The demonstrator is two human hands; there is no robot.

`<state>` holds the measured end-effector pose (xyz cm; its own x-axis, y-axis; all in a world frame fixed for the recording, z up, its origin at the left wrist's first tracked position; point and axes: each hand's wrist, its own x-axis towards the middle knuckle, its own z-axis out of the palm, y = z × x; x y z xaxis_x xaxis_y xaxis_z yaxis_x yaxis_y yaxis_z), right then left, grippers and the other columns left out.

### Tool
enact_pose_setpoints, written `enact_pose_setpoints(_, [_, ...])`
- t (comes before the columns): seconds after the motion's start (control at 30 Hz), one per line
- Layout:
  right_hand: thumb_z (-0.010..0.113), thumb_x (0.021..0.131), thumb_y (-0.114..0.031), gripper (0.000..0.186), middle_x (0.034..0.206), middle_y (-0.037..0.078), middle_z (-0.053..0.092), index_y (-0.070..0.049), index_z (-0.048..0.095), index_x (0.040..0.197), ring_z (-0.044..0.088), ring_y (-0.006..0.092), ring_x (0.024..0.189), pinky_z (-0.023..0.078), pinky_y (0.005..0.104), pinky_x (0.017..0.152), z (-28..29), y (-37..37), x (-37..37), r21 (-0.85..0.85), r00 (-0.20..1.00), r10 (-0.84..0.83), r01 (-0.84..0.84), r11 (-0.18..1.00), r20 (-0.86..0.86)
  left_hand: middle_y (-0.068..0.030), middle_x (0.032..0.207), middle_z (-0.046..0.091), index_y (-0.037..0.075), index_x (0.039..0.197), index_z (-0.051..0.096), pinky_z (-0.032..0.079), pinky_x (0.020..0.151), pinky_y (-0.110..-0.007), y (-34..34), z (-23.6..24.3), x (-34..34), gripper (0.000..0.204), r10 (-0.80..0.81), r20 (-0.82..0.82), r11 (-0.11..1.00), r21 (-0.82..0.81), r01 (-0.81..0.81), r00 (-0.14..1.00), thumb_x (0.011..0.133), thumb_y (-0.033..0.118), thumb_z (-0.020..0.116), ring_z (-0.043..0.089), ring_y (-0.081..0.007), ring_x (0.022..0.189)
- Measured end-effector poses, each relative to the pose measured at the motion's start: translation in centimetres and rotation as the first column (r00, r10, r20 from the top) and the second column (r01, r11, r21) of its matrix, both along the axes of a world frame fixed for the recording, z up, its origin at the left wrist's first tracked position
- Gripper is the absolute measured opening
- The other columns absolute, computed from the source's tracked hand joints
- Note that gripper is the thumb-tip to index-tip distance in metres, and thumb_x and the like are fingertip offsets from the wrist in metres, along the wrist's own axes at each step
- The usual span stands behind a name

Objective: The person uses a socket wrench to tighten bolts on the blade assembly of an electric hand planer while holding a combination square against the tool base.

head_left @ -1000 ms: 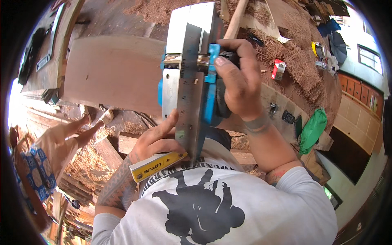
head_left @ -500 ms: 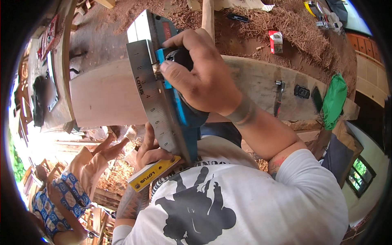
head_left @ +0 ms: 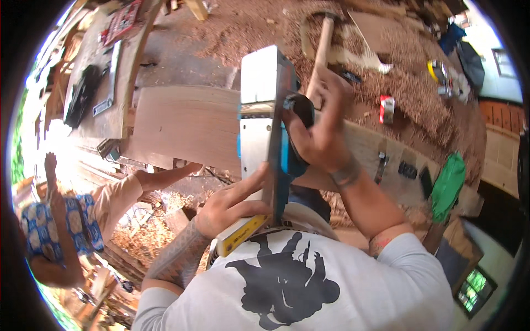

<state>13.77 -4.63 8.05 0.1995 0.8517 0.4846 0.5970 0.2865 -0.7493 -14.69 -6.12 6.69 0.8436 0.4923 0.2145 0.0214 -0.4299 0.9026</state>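
Observation:
A blue electric planer (head_left: 256,143) stands tilted up in front of my chest, its bright metal sole facing left. My right hand (head_left: 326,132) is at the planer's black front knob (head_left: 301,107), thumb against it; the other fingers are smeared by motion. From the left my left hand (head_left: 234,204) holds a try square (head_left: 243,234) by its yellow-faced stock, low against my shirt. Its index finger reaches up along the planer's sole. The square's blade shows almost edge-on at most, so I cannot tell whether it touches the sole.
A wide wooden board (head_left: 182,124) lies across behind the planer. Beyond it are a hammer (head_left: 323,52), wood shavings (head_left: 414,94) and a small red-and-white box (head_left: 387,109). A ratchet (head_left: 381,165) and green bag (head_left: 447,187) lie right. Another person (head_left: 66,226) is at lower left.
The planer has turned more upright, baring its sole. The square's ruled blade no longer faces me. My left index finger has come up onto the sole; my right fingers have lifted off the planer's side.

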Motion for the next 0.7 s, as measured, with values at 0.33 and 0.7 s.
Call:
enact_pose_setpoints(0.33, [0.080,0.095,-0.040,0.032,0.103,0.010,0.068,-0.013,0.064,0.089,0.065,0.0350,0.130,0.035,0.0599,0.118,8.9,-3.6,0.9,-0.083,0.582,0.212,-0.240,0.967,0.785,-0.0357,0.175,0.035,0.004,0.127,0.069,0.053,0.120,-0.051,1.4,7.4,0.9,0.042,-0.175,0.133,0.981,0.108,0.161,0.975,0.089,0.007,0.088,0.058,-0.0451,0.149])
enact_pose_setpoints(0.7, [0.087,0.096,-0.040,0.045,0.089,0.007,0.068,0.000,0.070,0.084,0.064,0.0229,0.083,0.051,0.0381,0.076,-2.0,-0.5,2.2,-0.297,0.997,-0.057,0.072,0.952,0.060,-0.0157,0.139,0.072,0.001,0.154,0.057,0.057,0.108,-0.041,-1.4,-7.8,0.9,0.059,0.092,-0.066,0.105,-0.992,-0.075,0.994,0.115,0.044,0.064,0.072,-0.0250,0.122])
